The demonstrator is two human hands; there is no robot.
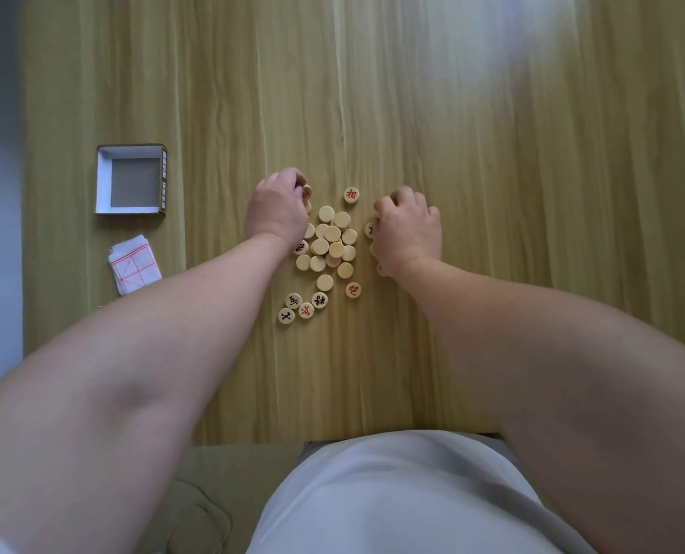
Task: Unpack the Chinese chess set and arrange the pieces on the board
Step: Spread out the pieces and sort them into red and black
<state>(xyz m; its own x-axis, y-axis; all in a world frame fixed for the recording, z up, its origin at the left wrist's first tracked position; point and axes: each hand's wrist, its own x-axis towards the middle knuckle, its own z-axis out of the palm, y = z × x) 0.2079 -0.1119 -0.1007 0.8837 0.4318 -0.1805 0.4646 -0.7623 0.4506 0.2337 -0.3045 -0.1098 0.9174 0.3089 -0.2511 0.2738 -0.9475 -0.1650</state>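
Grip unclear: left hand (278, 209) and right hand (408, 229) curl over pieces (332, 233) on wooden table (492, 153).

A light wood-grain surface (492, 193) is carrying everything. At its left, an open cardboard box (104, 181) is sitting mouth up, and a folded paper board (135, 267) with red lines is lying just near of it. At the centre, round wooden chess pieces (332, 241) are lying clustered, most blank side up, a few showing red or black characters.
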